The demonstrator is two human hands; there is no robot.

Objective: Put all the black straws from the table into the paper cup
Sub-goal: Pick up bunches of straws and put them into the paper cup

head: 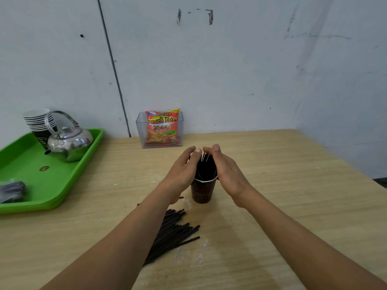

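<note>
A dark brown paper cup (202,191) stands upright in the middle of the wooden table (282,206). A bundle of black straws (206,167) stands in it, rising above the rim. My left hand (184,170) and my right hand (225,168) cup this bundle from either side, fingers curved round it and fingertips nearly meeting over the top. A pile of several loose black straws (173,233) lies flat on the table in front of the cup, partly hidden under my left forearm.
A green tray (31,164) at the left holds a metal kettle (69,141), a stack of paper cups (39,124) and a dark bundle (12,190). A clear box with a red snack bag (161,128) stands against the wall behind the cup.
</note>
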